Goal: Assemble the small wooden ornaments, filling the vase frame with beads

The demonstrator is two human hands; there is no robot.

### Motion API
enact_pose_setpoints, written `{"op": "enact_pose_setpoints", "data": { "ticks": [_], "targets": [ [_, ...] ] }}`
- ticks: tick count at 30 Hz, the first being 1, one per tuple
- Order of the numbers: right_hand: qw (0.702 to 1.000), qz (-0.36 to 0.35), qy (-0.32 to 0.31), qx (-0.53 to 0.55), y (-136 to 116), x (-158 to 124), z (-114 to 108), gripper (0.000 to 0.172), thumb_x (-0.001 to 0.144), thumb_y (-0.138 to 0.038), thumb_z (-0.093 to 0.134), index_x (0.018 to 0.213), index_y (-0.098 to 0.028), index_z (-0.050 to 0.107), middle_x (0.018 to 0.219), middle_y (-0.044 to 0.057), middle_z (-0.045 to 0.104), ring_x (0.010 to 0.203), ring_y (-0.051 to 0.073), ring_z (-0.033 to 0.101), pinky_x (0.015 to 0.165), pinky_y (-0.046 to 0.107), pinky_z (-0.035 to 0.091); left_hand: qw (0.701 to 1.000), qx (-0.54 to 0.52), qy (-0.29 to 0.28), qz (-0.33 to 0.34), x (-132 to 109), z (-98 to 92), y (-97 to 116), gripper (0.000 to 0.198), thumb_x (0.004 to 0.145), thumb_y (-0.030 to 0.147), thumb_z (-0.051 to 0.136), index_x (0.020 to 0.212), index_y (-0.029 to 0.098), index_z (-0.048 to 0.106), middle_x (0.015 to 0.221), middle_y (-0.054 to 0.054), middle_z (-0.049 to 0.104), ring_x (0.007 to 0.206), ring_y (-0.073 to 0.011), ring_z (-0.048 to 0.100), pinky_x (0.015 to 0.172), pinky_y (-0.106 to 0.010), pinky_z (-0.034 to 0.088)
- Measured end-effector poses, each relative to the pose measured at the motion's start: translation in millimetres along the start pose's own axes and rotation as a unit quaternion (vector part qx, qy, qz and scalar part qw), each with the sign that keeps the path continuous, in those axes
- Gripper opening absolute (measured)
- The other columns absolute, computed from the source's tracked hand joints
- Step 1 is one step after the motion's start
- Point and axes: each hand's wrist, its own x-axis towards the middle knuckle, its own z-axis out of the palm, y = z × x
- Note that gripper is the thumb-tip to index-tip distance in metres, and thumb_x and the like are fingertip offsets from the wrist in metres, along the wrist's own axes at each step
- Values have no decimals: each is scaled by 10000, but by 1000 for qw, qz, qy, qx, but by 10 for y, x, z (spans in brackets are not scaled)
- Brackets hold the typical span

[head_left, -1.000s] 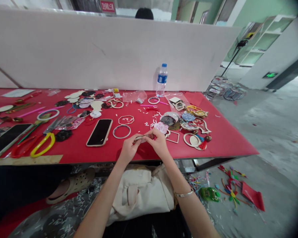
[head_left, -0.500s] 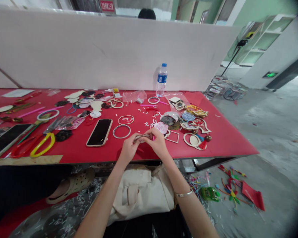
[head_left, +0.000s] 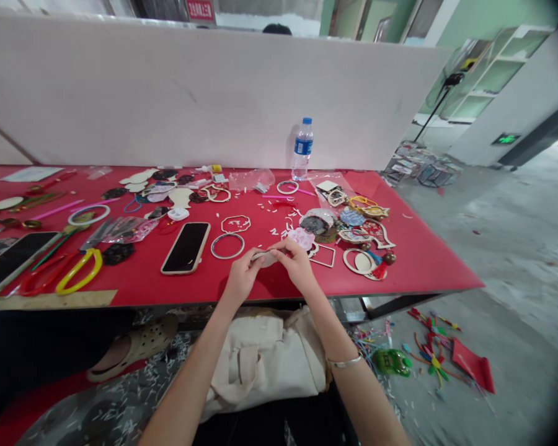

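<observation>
Two bare hands meet just in from the near edge of the red worktop, with a cream canvas tote bag below them and a thin metal bangle around the right wrist; the left hand and right hand are both closed in a pinch on a pale flat cutout, probably wood; its long axis runs nearly level across the view, from the left fingers toward the right fingertips, and the fingers hide too much to tell its full outline; just left of the hands lies a black-screened smartphone; a plain pale ring sits just beyond the left hand, with a scalloped wooden frame beyond it; a pink patterned piece lies just past the right hand, near a square wooden frame; toward the right edge, an oval wooden ring sits beside a red tassel; a yellow plastic loop and a second smartphone lie toward the left end; small pale offcuts are scattered across the middle; a water bottle stands at the far edge, against a white partition.
</observation>
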Motion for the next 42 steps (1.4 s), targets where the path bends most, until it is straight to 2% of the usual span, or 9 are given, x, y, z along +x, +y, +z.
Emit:
{"op": "enact_pose_setpoints", "data": {
  "ticks": [7,11,14,18,22,30,35,39,42],
  "targets": [
    [1000,9,-6,14,50,9,22,195,796,-281,622,973,-213,665,814,0,556,730,133,506,703,269,440,999,7,25,-21,-9,-25,-12,305,861,437,514,960,168,619,831,-25,666,742,-168,596,674,-242,446],
    [999,27,-6,26,69,7,54,275,777,-276,632,1041,-202,619,833,-2,552,767,136,518,713,261,443,998,-49,31,-16,-17,-32,-9,362,866,428,519,1112,175,599,974,-58,665,838,-181,610,720,-249,463],
    [998,38,-11,45,58,1,62,298,780,-268,625,1071,-207,602,802,-12,553,750,133,519,697,254,442,996,-82,30,-31,-12,-26,-18,344,852,427,543,1074,175,619,930,-49,662,787,-169,602,673,-236,458],
    [998,29,-31,36,34,-16,65,228,786,-251,628,1010,-212,641,871,8,603,804,139,547,738,260,445,989,-117,50,-78,7,-13,-55,319,805,457,598,937,170,638,745,-5,633,640,-136,555,570,-213,419],
    [998,11,-55,-4,24,-26,80,177,791,-237,635,963,-215,670,877,13,632,791,139,554,722,260,440,988,-96,65,-101,21,-7,-81,309,786,474,615,816,168,647,674,8,614,600,-125,532,553,-208,399],
    [998,10,-45,-46,17,-26,97,163,783,-239,654,936,-200,691,816,11,625,729,130,544,679,254,436,988,-95,65,-104,14,-1,-81,299,794,470,593,781,174,637,647,16,598,598,-125,519,546,-207,382],
    [998,10,-40,-50,34,-17,102,164,776,-250,658,931,-202,677,833,12,635,748,134,559,704,261,450,989,-82,65,-106,22,-2,-96,302,796,473,587,783,175,631,650,16,597,592,-128,517,551,-213,383],
    [998,54,-25,-25,58,-18,108,279,765,-287,663,1027,-205,612,830,2,648,755,139,593,721,270,471,986,-95,76,-112,25,1,-104,284,799,458,588,784,176,619,653,22,588,591,-123,516,552,-212,384],
    [996,83,-22,-16,56,-22,104,197,777,-319,646,929,-198,616,795,0,651,709,136,588,674,260,469,980,-145,74,-114,19,2,-81,273,789,448,608,776,175,608,644,28,575,578,-115,505,532,-206,373]
  ]
}}
